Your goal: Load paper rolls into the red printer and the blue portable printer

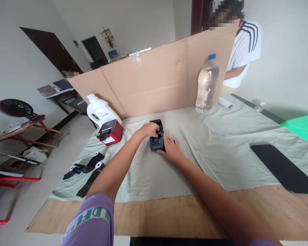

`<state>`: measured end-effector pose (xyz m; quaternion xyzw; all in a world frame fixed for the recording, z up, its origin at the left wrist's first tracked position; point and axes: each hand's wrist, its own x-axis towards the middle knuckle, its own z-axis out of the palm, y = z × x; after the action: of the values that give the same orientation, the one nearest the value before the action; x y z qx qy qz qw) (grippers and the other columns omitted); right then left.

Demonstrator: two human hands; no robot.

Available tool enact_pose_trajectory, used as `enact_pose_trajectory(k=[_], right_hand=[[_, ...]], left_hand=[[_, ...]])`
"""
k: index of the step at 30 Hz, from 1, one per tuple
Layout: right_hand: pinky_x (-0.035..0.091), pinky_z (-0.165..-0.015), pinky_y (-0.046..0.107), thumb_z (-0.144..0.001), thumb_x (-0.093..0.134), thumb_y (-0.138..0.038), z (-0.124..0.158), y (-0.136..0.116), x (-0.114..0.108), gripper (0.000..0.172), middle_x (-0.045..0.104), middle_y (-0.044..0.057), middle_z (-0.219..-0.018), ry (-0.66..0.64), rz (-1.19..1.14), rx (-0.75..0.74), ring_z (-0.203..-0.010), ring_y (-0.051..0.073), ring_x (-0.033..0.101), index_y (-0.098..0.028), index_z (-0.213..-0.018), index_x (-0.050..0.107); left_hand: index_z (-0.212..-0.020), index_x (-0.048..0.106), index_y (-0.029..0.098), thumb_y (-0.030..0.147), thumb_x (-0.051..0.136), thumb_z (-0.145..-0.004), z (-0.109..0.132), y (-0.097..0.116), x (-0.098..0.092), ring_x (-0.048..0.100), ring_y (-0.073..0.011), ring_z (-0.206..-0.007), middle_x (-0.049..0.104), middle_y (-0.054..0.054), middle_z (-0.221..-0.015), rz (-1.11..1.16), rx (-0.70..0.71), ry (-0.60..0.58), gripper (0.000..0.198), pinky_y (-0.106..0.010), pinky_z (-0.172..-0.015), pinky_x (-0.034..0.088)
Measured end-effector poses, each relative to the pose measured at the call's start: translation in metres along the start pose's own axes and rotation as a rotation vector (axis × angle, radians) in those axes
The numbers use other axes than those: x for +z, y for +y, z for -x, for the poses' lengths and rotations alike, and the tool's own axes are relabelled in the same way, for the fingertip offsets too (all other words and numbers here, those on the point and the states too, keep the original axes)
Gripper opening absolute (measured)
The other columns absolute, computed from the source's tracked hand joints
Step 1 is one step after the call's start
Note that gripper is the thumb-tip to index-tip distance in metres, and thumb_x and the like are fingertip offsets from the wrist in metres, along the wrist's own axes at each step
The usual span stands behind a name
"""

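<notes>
A small dark blue-grey device (156, 142) with its black lid raised sits on the pale green cloth (220, 150) in the middle of the table. My left hand (149, 130) is curled over its top left side, fingers closed on a black part by the lid. My right hand (171, 149) presses against the device's right side, fingers wrapped round its body. What lies inside the open device is too small to make out.
A red and black device (110, 132) and a white jug (100, 111) stand at the left. Black strips with white rolls (88, 169) lie at front left. A clear water bottle (207, 83) stands before a cardboard screen (156, 82). A black phone (282, 167) lies right. A person stands behind the screen.
</notes>
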<state>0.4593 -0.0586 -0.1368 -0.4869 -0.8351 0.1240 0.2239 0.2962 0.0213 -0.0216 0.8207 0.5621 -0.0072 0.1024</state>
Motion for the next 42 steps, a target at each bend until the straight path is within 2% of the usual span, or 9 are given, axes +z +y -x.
enact_pose_trajectory(k=[5, 8, 13, 21, 24, 30, 33, 38, 42], right_hand=[[0.029, -0.106, 0.047, -0.091, 0.056, -0.046, 0.001, -0.002, -0.004, 0.085, 0.041, 0.023, -0.153, -0.008, 0.011, -0.006, -0.132, 0.036, 0.044, -0.005, -0.156, 0.019], [0.03, -0.105, 0.046, -0.091, 0.055, -0.047, 0.0, 0.0, -0.002, 0.084, 0.046, 0.024, -0.15, 0.006, 0.007, -0.013, -0.13, 0.036, 0.046, -0.005, -0.155, 0.02], [0.031, -0.102, 0.048, -0.09, 0.054, -0.048, -0.003, 0.005, 0.005, 0.084, 0.054, 0.025, -0.14, 0.037, 0.007, -0.029, -0.126, 0.037, 0.048, -0.004, -0.154, 0.021], [0.034, -0.099, 0.048, -0.09, 0.051, -0.053, -0.005, 0.008, 0.006, 0.086, 0.057, 0.025, -0.135, 0.054, 0.045, -0.046, -0.122, 0.038, 0.051, -0.005, -0.154, 0.02], [0.033, -0.101, 0.049, -0.089, 0.05, -0.053, -0.005, 0.009, 0.007, 0.086, 0.058, 0.025, -0.132, 0.047, 0.049, -0.041, -0.122, 0.038, 0.051, -0.004, -0.153, 0.02], [0.032, -0.102, 0.048, -0.088, 0.05, -0.053, -0.005, 0.01, 0.008, 0.086, 0.061, 0.024, -0.126, 0.037, 0.029, -0.03, -0.121, 0.036, 0.051, -0.004, -0.152, 0.021], [0.033, -0.101, 0.049, -0.088, 0.049, -0.053, -0.005, 0.012, 0.01, 0.086, 0.06, 0.023, -0.127, 0.05, 0.025, -0.038, -0.121, 0.037, 0.051, -0.006, -0.153, 0.019], [0.032, -0.101, 0.05, -0.088, 0.049, -0.055, -0.006, 0.013, 0.011, 0.086, 0.061, 0.023, -0.126, 0.05, 0.021, -0.039, -0.119, 0.038, 0.052, -0.007, -0.153, 0.02], [0.032, -0.101, 0.049, -0.088, 0.048, -0.055, -0.006, 0.012, 0.009, 0.085, 0.061, 0.023, -0.126, 0.044, 0.021, -0.034, -0.12, 0.038, 0.052, -0.006, -0.153, 0.022]], left_hand=[[-0.108, 0.062, 0.015, 0.036, 0.06, -0.078, 0.074, -0.031, 0.0, 0.061, -0.0149, -0.061, 0.067, 0.001, -0.069, 0.232, -0.151, 0.273, 0.037, -0.024, -0.056, 0.043], [-0.108, 0.059, 0.015, 0.041, 0.063, -0.077, 0.137, -0.049, 0.014, 0.063, -0.0162, -0.054, 0.064, 0.004, -0.057, 0.459, -0.378, 0.444, 0.04, -0.025, -0.054, 0.044], [-0.104, 0.057, 0.016, 0.044, 0.064, -0.077, 0.22, -0.057, 0.051, 0.058, -0.0159, -0.042, 0.071, 0.001, -0.062, 0.467, -0.803, 0.507, 0.039, -0.026, -0.047, 0.044], [-0.112, 0.055, 0.015, 0.039, 0.063, -0.08, 0.241, -0.051, 0.107, 0.059, -0.0172, -0.043, 0.062, 0.004, -0.052, 0.543, -0.929, 0.585, 0.041, -0.026, -0.051, 0.044], [-0.117, 0.053, 0.016, 0.041, 0.067, -0.077, 0.25, -0.049, 0.107, 0.062, -0.0187, -0.053, 0.06, 0.005, -0.052, 0.514, -0.904, 0.66, 0.049, -0.027, -0.057, 0.044], [-0.1, 0.059, 0.023, 0.041, 0.054, -0.086, 0.292, -0.068, 0.082, 0.062, -0.0171, -0.067, 0.064, 0.002, -0.07, 0.199, -0.976, 0.963, 0.024, -0.026, -0.068, 0.046], [-0.104, 0.062, 0.022, 0.047, 0.055, -0.086, 0.305, -0.089, 0.068, 0.065, -0.0219, -0.088, 0.07, -0.005, -0.094, 0.075, -1.008, 0.921, 0.032, -0.03, -0.077, 0.048], [-0.129, 0.061, 0.024, 0.049, 0.064, -0.082, 0.308, -0.111, 0.063, 0.066, -0.026, -0.106, 0.07, -0.008, -0.121, 0.139, -0.875, 0.559, 0.053, -0.032, -0.086, 0.049], [-0.13, 0.064, 0.024, 0.039, 0.064, -0.083, 0.303, -0.119, 0.07, 0.067, -0.0269, -0.11, 0.073, -0.009, -0.118, 0.168, -0.861, 0.434, 0.049, -0.031, -0.09, 0.048]])
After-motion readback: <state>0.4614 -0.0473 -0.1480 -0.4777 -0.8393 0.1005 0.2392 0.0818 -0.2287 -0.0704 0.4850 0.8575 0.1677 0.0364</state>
